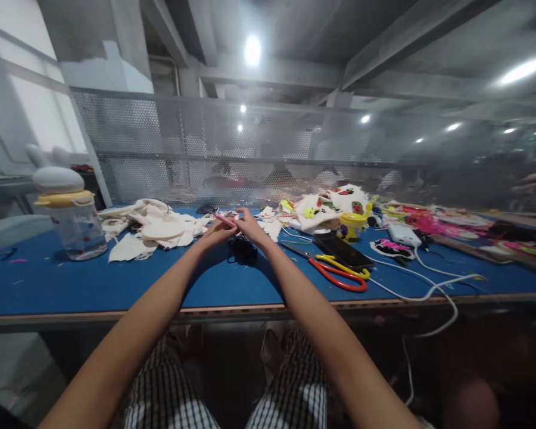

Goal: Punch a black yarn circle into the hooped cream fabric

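Note:
My two hands meet over the blue tabletop, fingers closed together. A slim pink stick-like tool (226, 220) lies across my left hand (218, 232), which appears closed on it; its exact kind is too small to tell. My right hand (250, 227) is bent in against the left, its fingertips pinched near the tool's lower end. Whatever sits between those fingertips is hidden. Just below both hands rests a dark tangled bundle (243, 251), perhaps yarn or fabric. Cream fabric pieces (170, 229) lie to the left of my hands.
Scissors (339, 275) with red and yellow handles lie right, by a black phone (343, 250) and a yellow tub (352, 227). White cables (422, 295) trail over the table edge. A bunny-lidded bottle (78, 223) stands left. Behind rises a perforated metal screen (138, 143).

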Available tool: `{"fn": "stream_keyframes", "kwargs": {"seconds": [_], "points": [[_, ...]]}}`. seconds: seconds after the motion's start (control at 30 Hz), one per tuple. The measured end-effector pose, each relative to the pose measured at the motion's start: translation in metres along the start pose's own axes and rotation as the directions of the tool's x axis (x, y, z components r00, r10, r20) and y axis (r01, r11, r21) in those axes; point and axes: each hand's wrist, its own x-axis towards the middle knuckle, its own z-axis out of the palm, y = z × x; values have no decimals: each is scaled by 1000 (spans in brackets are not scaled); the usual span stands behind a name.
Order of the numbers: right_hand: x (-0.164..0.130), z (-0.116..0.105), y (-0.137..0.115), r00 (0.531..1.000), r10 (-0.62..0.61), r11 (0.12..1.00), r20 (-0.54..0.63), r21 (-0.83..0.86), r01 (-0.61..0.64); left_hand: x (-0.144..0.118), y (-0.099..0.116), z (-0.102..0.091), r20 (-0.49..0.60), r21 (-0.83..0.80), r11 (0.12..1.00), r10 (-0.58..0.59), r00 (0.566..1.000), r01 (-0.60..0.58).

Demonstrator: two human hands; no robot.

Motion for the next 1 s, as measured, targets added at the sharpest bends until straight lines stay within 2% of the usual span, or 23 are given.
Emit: {"fn": "stream_keyframes", "kwargs": {"seconds": [0.1,0.17,0.23,0.37,0.43,0.63,0.77,0.9,1.0], "points": [[-1,-13,1,986,159,985,55,62,-162,-2,-3,-4,-48,-29,999,-27,998,26],[-1,-21,5,975,208,975,80,65,-213,-2,-5,-7,-88,-77,995,-77,993,70],[0,-26,10,977,193,981,95,2,-194,-2,-8,-8,-129,-141,984,-128,983,110],[2,-29,22,985,135,972,111,-208,-110,-1,-13,-9,-142,-210,961,-210,967,178],[2,-29,26,987,125,966,100,-240,-97,-3,-12,-8,-147,-255,941,-265,953,222],[5,-23,26,998,50,997,38,-63,-47,-7,-2,-6,-124,-414,881,-304,944,229],[3,-18,21,999,28,998,37,-61,-25,-4,0,-3,-153,-463,847,-366,918,261],[1,-16,17,999,14,998,37,-63,-12,1,0,-1,-121,-565,768,-439,891,301],[0,-16,12,999,16,998,40,-69,-14,3,2,0,-167,-598,752,-457,874,279]]}}
